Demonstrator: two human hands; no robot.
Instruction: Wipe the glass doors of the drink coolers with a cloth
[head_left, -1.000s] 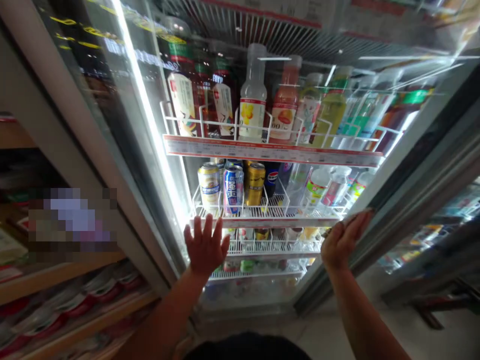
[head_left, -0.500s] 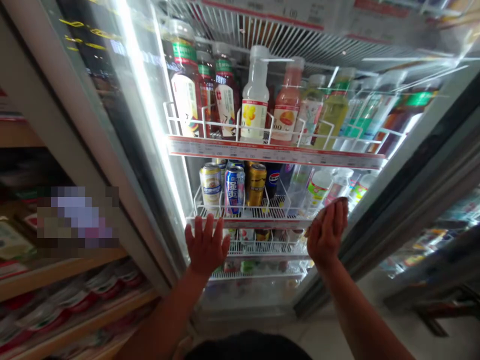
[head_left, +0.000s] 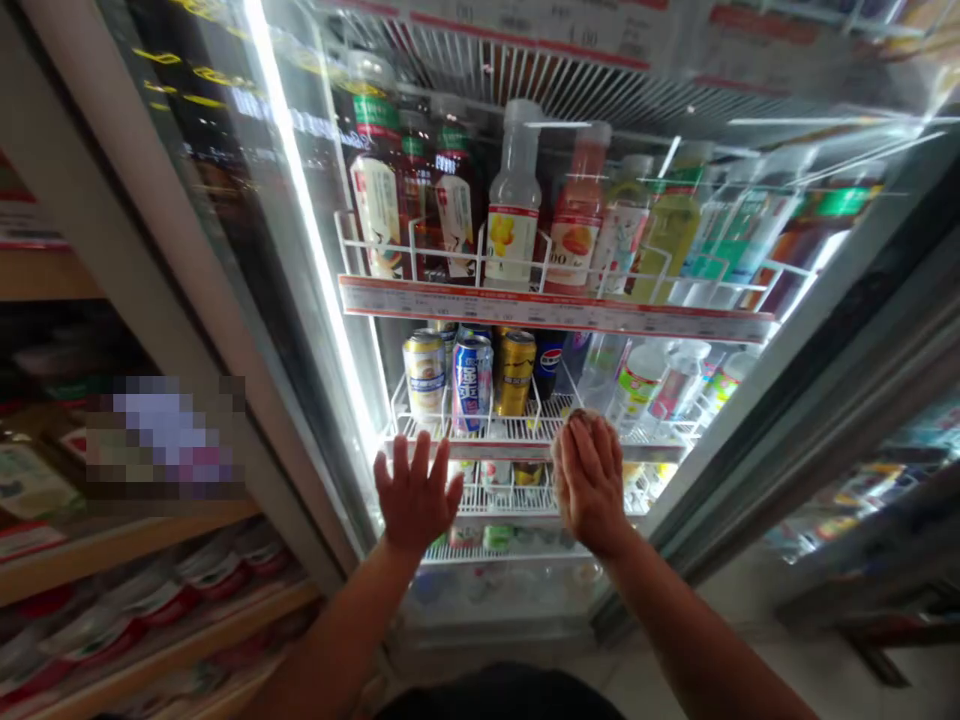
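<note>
I face a lit drinks fridge. My left hand (head_left: 416, 500) is open, its fingers spread flat in front of the wire shelf (head_left: 517, 432) that carries the cans (head_left: 471, 385). My right hand (head_left: 590, 480) is open too, with fingers stretched together and pointing up, its tips at the front edge of the same shelf, right of a gold can (head_left: 514, 372). Neither hand holds anything. I cannot tell whether the palms rest on glass. Tall bottles (head_left: 512, 210) stand in a row on the shelf above, behind a red-edged price strip (head_left: 555, 310).
The fridge's grey door frame (head_left: 787, 400) slants down on the right. A bright light strip (head_left: 315, 250) runs down the left inner side. Wooden shelves (head_left: 150, 600) with packaged goods stand to the left. Small bottles (head_left: 660, 375) fill the can shelf's right part.
My right hand has left the door frame's edge on the right and moved left to the middle of the can shelf. The left hand has hardly moved.
</note>
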